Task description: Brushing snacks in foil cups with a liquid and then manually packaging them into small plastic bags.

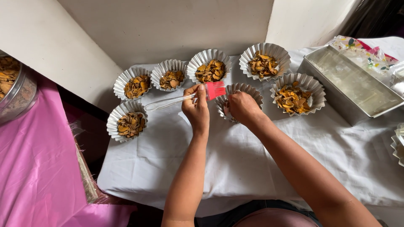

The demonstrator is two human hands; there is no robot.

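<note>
Left hand (197, 110) pinches a red brush (185, 98) (clear handle); just beside it, right hand (243, 107) seemingly grips a fluted mould (252, 92).

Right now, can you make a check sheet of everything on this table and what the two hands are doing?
Surface: white cloth over the table.
Job's things: red silicone brush with clear handle; fluted foil cup under the hands; six filled foil cups, such as one at left.
Clutter: metal loaf tin; patterned wrapper.
Grippers: left hand grips the brush; right hand rests at the cup.
Cables: nothing seen.
Surroundings: pink cloth; metal sieve of chips.
</note>
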